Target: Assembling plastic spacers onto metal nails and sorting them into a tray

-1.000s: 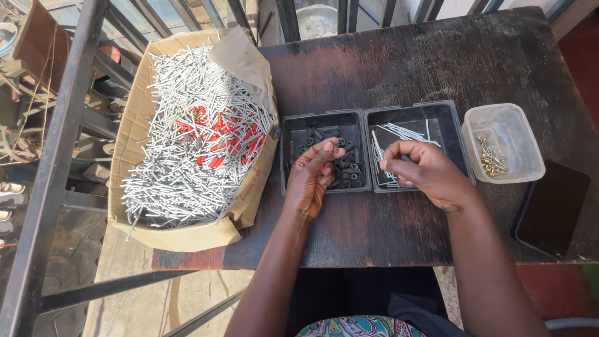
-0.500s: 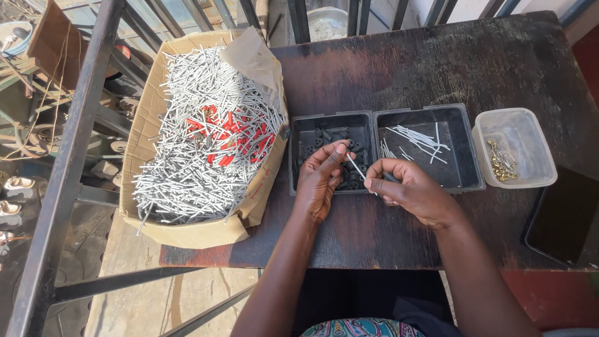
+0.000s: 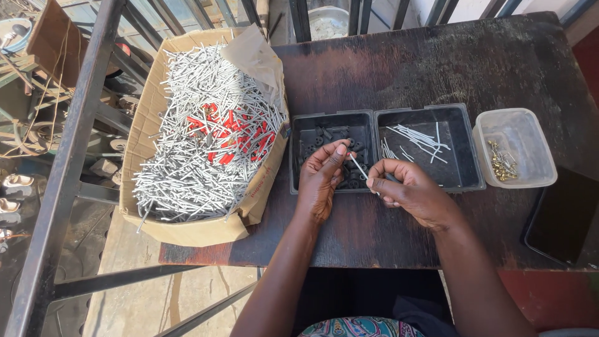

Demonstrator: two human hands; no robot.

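1. Two hands over the worktop [image 3: 437, 68]: the left hand [image 3: 321, 181] and the right hand [image 3: 412, 193].
2. One thin grey pin [image 3: 359, 167] pinched between them.
3. One cardboard box [image 3: 187, 234], heaped with grey pins too many to count.
4. One black tray [image 3: 374, 118] with two compartments: small black pieces in the left one, about a dozen loose pins in the right one.
5. One clear plastic tub [image 3: 524, 134] with a small cluster of brass-coloured bits, too small to count.
6. One flat black slab [image 3: 561, 218] at the worktop's right edge.
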